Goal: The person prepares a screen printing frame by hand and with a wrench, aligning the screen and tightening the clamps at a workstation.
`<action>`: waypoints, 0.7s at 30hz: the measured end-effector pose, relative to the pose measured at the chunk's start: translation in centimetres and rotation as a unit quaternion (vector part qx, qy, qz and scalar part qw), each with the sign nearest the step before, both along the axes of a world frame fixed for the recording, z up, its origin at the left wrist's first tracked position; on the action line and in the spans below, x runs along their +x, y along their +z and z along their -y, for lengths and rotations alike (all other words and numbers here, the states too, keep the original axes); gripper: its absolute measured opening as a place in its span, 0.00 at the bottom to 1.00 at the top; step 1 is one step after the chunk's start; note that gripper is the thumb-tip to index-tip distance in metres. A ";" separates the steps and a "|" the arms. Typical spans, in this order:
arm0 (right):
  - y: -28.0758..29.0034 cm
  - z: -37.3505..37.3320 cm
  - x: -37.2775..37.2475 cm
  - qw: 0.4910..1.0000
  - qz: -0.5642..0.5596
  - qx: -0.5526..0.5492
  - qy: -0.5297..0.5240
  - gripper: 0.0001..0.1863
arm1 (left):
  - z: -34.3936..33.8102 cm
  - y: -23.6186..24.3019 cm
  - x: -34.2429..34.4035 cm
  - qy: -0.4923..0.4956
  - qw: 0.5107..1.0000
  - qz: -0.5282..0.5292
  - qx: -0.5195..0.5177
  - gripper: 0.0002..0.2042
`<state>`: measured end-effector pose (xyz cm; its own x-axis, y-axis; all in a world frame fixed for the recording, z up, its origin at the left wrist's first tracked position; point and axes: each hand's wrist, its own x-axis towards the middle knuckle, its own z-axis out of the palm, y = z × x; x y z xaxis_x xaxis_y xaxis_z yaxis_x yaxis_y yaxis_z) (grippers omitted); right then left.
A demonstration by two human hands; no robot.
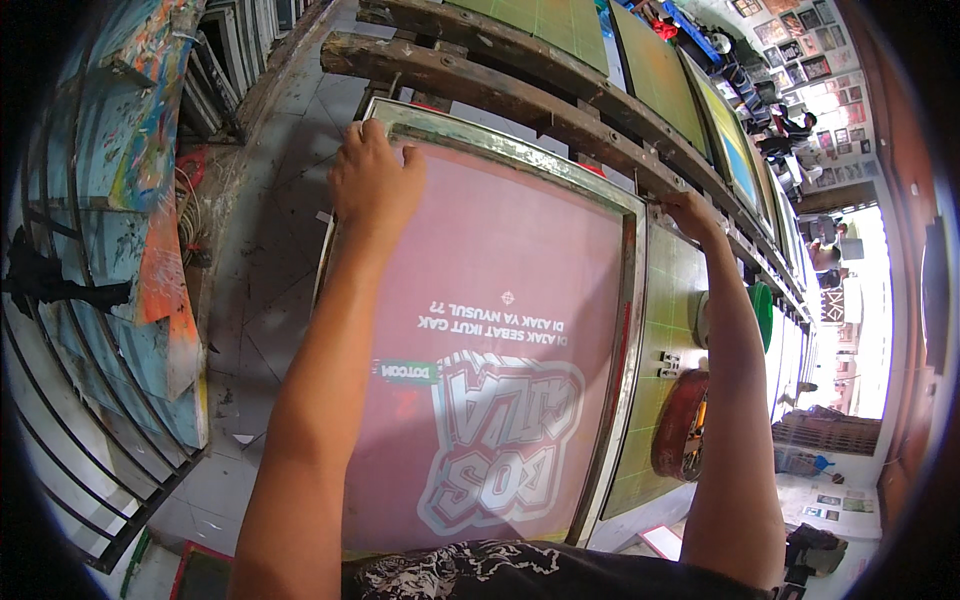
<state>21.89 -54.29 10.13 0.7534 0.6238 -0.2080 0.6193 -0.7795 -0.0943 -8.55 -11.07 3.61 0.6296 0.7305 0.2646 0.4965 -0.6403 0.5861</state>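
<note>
A pink mesh screen [500,230] in a worn metal frame [540,166] lies before me, bearing pale upside-down lettering and a bubbly design. My left hand [375,180] grips the frame at its far left corner, thumb over the top bar. My right hand [685,212] has its fingers curled at the wooden rail [590,135], just beside the frame's far right corner; what they hold is hidden. Under the frame's right side is a green gridded board [668,300] with small metal pieces [668,365] on it.
More green boards [650,90] line the rails. A red tub [675,430] and green lid [757,315] sit right. Paint-stained stacked boards [150,300] and metal bars [70,400] flank the tiled floor [250,350] at left. People [800,130] are in the background near a bright doorway.
</note>
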 end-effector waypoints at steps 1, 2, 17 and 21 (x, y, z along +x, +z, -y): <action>-0.4 -0.2 0.1 1.000 -0.015 0.015 0.000 0.14 | -0.1 0.0 -0.1 0.001 1.000 -0.002 0.003 0.19; -0.8 -0.3 0.1 0.999 -0.030 0.029 0.000 0.14 | -0.2 0.0 -0.1 0.002 1.000 -0.004 0.006 0.19; 2.1 -4.6 -2.5 0.980 0.084 -0.179 0.021 0.12 | 0.0 -0.2 0.1 0.010 1.000 -0.010 0.006 0.20; 2.6 -5.4 -1.1 0.958 0.088 -0.250 0.109 0.11 | 0.0 -0.4 0.2 0.015 1.000 -0.004 0.024 0.20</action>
<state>20.76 -48.87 12.70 0.6668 0.6269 -0.4029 0.7451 -0.5496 0.3779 -8.32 -11.04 3.25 0.6102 0.7352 0.2953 0.5201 -0.6529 0.5506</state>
